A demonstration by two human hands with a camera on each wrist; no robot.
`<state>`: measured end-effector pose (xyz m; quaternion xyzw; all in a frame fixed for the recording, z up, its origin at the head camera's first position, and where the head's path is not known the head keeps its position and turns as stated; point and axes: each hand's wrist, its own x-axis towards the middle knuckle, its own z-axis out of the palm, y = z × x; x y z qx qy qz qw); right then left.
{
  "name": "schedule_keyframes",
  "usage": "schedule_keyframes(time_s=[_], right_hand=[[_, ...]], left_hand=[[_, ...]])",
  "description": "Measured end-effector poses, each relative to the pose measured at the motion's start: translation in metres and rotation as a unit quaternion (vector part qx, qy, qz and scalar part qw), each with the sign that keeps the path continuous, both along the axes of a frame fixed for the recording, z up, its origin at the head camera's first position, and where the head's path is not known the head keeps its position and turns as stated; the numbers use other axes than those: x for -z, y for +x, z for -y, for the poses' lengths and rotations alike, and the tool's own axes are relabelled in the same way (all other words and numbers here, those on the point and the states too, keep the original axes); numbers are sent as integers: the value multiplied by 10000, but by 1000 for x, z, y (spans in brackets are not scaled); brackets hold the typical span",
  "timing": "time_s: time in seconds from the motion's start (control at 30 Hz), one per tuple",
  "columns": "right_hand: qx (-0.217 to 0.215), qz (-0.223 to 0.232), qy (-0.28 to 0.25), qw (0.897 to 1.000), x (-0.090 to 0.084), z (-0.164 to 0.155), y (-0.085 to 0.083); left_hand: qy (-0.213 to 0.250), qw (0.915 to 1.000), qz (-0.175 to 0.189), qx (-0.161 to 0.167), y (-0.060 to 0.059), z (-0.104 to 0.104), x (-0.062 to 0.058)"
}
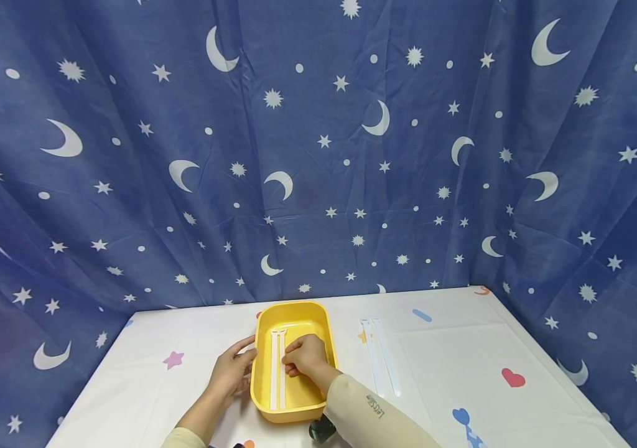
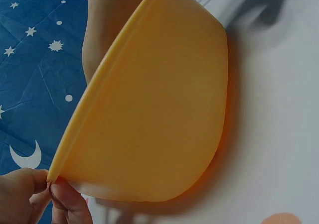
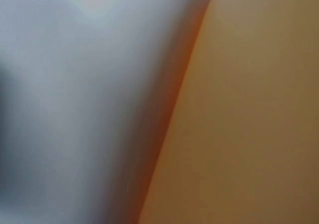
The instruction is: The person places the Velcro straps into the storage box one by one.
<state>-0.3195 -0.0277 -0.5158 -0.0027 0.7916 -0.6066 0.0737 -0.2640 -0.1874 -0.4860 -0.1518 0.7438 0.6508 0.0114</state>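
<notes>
A yellow plastic tray [image 1: 296, 414] stands on the table, with two long white strips [image 1: 274, 373] with small wider heads lying side by side inside it. My left hand [image 1: 231, 372] holds the tray's left side; in the left wrist view its thumb and fingers [image 2: 70, 200] pinch the rim. Inside the tray is my right hand [image 1: 308, 356], its fingers curled and its fingertips pinching the right-hand strip's edge near the middle. The right wrist view shows only the blurred outer wall of the tray [image 3: 249, 114], not the hand.
Two more white strips [image 1: 374, 367] lie on the table right of the tray. The white tablecloth [image 1: 453, 348] carries printed hearts, a star and other shapes. Behind the table hangs a blue curtain [image 1: 307, 149] with moons and stars. A small dark object [image 1: 321, 429] shows below the right forearm.
</notes>
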Motion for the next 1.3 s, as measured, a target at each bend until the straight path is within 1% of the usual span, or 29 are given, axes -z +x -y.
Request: schedule_keyframes(time_s=[0.3, 0.43, 0.53, 0.63, 0.73, 0.83, 0.93, 1.07, 1.17, 1.3], right_hand=[[-73, -2, -2, 10000, -3, -2, 3], [-8, -13, 54, 10000, -4, -2, 4], [84, -53, 182, 9998, -3, -2, 4], [45, -208, 358, 9991, -7, -3, 3], [-131, -446, 474, 9978, -17, -7, 1], [-341, -650, 550, 9958, -35, -15, 0], [-425, -744, 646, 9942, -53, -26, -1], [-386, -762, 650, 9942, -71, -44, -6], [-288, -756, 664, 9945, -78, -59, -13], [3, -759, 847, 9935, -82, -84, -22]], left_hand=[[-54, 10000, 22, 26, 1, 0, 0], [-71, 10000, 26, 30, 1, 0, 1], [-59, 10000, 28, 32, 1, 1, 2], [-54, 10000, 44, 18, 1, 1, 1], [-27, 10000, 43, -5, 0, 2, 0], [-22, 10000, 43, -22, 0, 1, -1], [-47, 10000, 45, -27, 0, 1, -2], [-72, 10000, 40, -15, 1, 0, -2], [-53, 10000, 46, -13, 1, 0, -2], [-21, 10000, 37, 22, 1, 1, -2]])
